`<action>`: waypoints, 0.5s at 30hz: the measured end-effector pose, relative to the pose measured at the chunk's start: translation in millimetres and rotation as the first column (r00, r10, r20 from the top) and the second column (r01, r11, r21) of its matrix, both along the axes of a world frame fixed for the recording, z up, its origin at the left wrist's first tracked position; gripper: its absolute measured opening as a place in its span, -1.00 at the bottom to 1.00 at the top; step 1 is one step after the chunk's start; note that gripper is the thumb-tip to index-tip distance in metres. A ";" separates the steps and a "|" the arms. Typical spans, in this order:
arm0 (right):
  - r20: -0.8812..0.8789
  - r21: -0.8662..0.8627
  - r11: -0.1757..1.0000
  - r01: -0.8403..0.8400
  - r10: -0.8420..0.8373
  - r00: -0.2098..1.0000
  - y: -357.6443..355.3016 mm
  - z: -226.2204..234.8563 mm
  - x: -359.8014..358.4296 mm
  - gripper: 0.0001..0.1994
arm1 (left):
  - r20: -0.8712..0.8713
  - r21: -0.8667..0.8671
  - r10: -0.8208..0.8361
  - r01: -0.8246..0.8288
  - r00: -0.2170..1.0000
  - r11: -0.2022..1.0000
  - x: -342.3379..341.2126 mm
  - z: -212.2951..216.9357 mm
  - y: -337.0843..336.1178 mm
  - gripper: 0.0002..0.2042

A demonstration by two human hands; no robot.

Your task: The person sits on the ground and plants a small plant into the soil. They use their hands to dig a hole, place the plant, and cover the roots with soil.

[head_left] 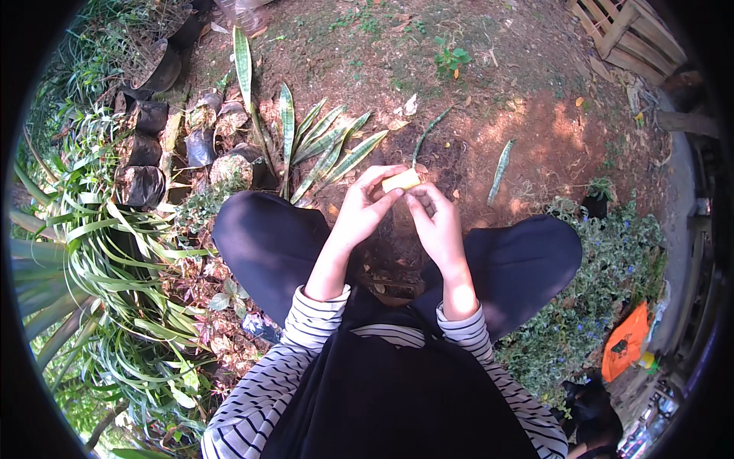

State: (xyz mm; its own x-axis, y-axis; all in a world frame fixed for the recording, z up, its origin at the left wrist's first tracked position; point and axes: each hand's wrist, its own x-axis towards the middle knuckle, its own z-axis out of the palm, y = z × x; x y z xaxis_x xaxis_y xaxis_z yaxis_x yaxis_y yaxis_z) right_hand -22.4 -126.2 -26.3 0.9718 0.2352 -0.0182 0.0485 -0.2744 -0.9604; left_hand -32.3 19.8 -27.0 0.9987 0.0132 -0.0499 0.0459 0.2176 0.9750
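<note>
A: What have you got in your hands?

B: Your left hand [365, 206] and right hand [436, 222] meet in front of your knees, above the bare soil [489, 92]. Between them is a small pale yellow piece [401, 180], short and blocky. I cannot tell what it is made of.

A: How are you gripping it?

B: Your left hand is curled around it, thumb and forefinger pinching its left end. Your right hand's fingers are bent in, their tips touching its right end. So both hands are closed on it, and it sits at the top of the two hands, clear of the ground.

A: And what lies around you?

B: Just beyond your left hand stands a clump of stiff, striped sword-shaped leaves [321, 145]. A single cut leaf [501, 170] of the same kind lies on the soil to the right, well apart from your hands. Black nursery bags [145, 153] sit in a group at the far left, beside long-leaved green plants [99, 252]. A wooden crate [631, 34] is at the upper right, and an orange bag [625, 343] lies low on the right among small-leaved shrubs [604, 252].
</note>
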 end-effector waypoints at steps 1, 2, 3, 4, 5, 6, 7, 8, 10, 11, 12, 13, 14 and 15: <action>0.030 -0.108 0.993 -0.049 0.053 0.998 -2.2 15.1 -1.0 -0.92 | 0.073 0.216 -0.014 -0.002 0.997 0.976 0.2 -0.2 1.2 -0.68; 0.055 -0.215 0.973 -0.089 0.103 0.993 -5.1 28.6 -2.1 -0.92 | 0.141 0.421 -0.049 -0.015 0.989 0.907 1.4 -0.2 2.9 -0.70; 0.098 -0.192 0.975 -0.113 0.133 0.986 -7.4 36.3 -2.7 -0.92 | 0.195 0.606 -0.093 -0.045 0.976 0.795 0.7 0.2 5.6 -0.72; 0.141 -0.170 0.976 -0.138 0.163 0.976 -10.0 42.4 -1.9 -0.92 | 0.169 0.581 -0.148 0.023 0.974 0.813 0.5 2.4 7.9 -0.73; 0.192 -0.266 0.959 -0.101 0.155 0.969 -14.3 47.2 0.6 -0.92 | 0.145 0.549 -0.208 0.096 0.967 0.831 -0.3 5.5 8.4 -0.75; 0.251 -0.264 0.963 -0.056 0.124 0.960 -18.9 45.5 4.3 -0.92 | 0.123 0.513 -0.267 0.169 0.956 0.842 -1.8 9.1 8.5 -0.76; 0.286 -0.270 0.963 -0.010 0.090 0.954 -23.1 40.3 7.2 -0.91 | 0.048 0.308 -0.289 0.261 0.956 0.915 -4.5 12.9 8.2 -0.76; 0.330 -0.272 0.962 0.035 0.058 0.942 -26.1 35.5 11.6 -0.91 | 0.052 0.132 -0.273 0.265 0.961 0.955 -6.6 13.0 8.8 -0.77; 0.296 -0.270 0.963 0.020 0.063 0.953 -30.6 28.8 12.3 -0.90 | 0.053 -0.228 -0.242 0.248 0.969 0.942 -11.3 12.7 10.6 -0.78; 0.268 -0.270 0.963 0.007 0.069 0.961 -29.8 24.5 10.8 -0.90 | 0.122 -0.229 -0.227 0.250 0.966 0.941 -11.3 10.1 14.2 -0.77; 0.240 -0.270 0.963 -0.007 0.074 0.968 -29.5 22.4 8.6 -0.90 | 0.147 -0.251 -0.184 0.217 0.972 0.943 -10.5 8.2 13.0 -0.77; 0.184 -0.285 0.958 -0.022 0.077 0.980 -28.3 21.9 1.6 -0.91 | 0.172 -0.274 -0.140 0.184 0.975 0.944 -9.2 7.2 9.9 -0.77; 0.327 -0.391 0.918 -0.068 0.208 0.922 -28.1 29.2 -1.6 -0.90 | 0.191 -0.297 -0.100 0.155 0.976 0.942 -8.6 7.1 8.5 -0.77; 0.367 -0.431 0.898 -0.090 0.266 0.891 -28.2 27.3 -5.7 -0.90 | 0.168 -0.139 -0.146 0.170 0.975 0.976 -8.6 12.5 10.6 -0.75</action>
